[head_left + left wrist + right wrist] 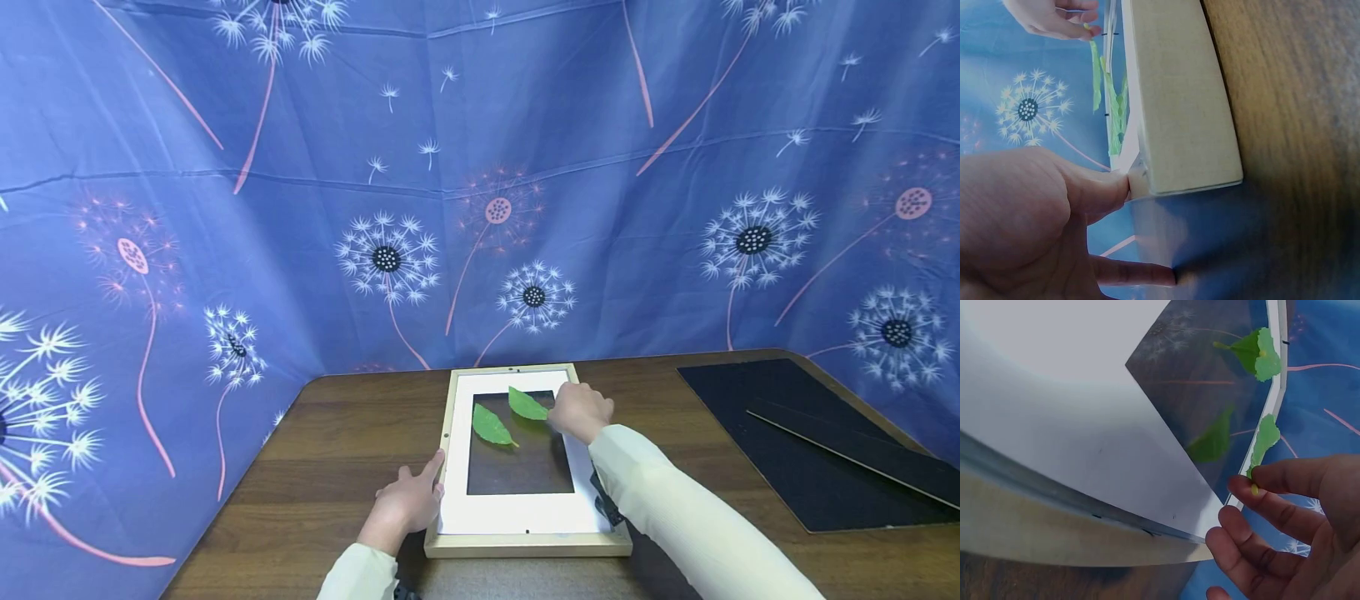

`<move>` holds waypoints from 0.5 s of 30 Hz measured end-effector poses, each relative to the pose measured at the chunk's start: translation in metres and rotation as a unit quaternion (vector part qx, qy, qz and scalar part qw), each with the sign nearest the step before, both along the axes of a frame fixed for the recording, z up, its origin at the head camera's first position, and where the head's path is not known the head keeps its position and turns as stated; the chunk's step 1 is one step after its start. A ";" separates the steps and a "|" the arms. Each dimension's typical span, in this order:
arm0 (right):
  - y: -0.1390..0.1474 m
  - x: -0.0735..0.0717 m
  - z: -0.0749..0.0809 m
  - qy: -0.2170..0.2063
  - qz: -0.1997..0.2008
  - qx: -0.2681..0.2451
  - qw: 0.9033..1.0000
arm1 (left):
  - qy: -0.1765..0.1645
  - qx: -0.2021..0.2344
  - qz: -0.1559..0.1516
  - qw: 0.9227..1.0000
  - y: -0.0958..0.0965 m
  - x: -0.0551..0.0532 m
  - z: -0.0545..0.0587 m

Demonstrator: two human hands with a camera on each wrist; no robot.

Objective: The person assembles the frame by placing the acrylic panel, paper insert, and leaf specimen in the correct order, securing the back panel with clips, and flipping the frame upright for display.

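A light wooden picture frame (528, 546) lies flat on the table, with a white mat (517, 514) bordering a dark glassy middle. One green leaf (491, 425) rests on that middle, on the left. My right hand (581, 412) pinches the stem of a second green leaf (1265, 439) between thumb and finger, at the upper right of the middle. In the right wrist view, both leaves are mirrored in the shiny surface. My left hand (408, 504) touches the frame's left side near the lower corner, one digit against its edge and another stretched out beside it.
A black board (780, 450) lies on the brown wooden table (345, 442) at the right, with a narrower black flap (847, 446) raised from it. A blue dandelion-print cloth (615, 250) hangs behind and to the left.
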State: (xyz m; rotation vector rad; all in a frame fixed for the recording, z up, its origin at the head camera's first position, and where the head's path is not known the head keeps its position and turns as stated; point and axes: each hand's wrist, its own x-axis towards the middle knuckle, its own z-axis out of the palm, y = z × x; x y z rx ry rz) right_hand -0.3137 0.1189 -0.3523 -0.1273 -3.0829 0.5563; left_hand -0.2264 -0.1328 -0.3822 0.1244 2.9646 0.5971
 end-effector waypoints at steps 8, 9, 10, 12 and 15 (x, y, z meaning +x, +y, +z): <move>-0.005 -0.007 -0.008 -0.001 -0.002 0.004 1.000 | -0.005 0.001 0.004 1.000 0.001 -0.001 0.000; -0.006 -0.007 -0.008 -0.001 -0.003 0.005 1.000 | -0.007 0.001 0.005 1.000 0.001 -0.001 0.000; -0.006 -0.008 -0.009 -0.002 -0.003 0.005 1.000 | -0.008 0.001 0.005 1.000 0.001 -0.001 0.001; -0.008 -0.008 -0.009 -0.005 -0.004 0.007 1.000 | -0.008 0.001 0.006 1.000 0.001 0.000 0.001; -0.010 -0.009 -0.009 -0.007 -0.001 0.008 1.000 | -0.007 0.000 0.007 1.000 0.002 0.000 0.000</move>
